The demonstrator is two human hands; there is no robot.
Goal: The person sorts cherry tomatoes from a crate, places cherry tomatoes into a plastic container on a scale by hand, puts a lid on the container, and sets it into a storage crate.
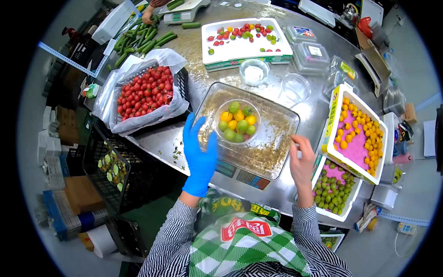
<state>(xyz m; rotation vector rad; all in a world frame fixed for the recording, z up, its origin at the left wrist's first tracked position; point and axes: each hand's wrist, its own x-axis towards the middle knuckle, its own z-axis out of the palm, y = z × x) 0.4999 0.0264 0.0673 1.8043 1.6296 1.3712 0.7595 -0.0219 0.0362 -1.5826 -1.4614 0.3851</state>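
A clear plastic bowl of green, yellow and a few red cherry tomatoes sits on a stained metal tray. Beside the tray's left edge is my left hand, in a blue glove, fingers spread and nothing held. My bare right hand hovers by the tray's right edge, its fingers loosely bent and slightly apart; I see nothing in it. Neither hand touches the bowl. Under the tray's front edge, a dark display panel shows partly.
Left stands a lined crate of red cherry tomatoes. Behind is a white foam box of mixed tomatoes. Empty clear bowls and clamshell boxes stand nearby. Yellow and green tomatoes fill boxes at right. Another person's hand reaches near cucumbers.
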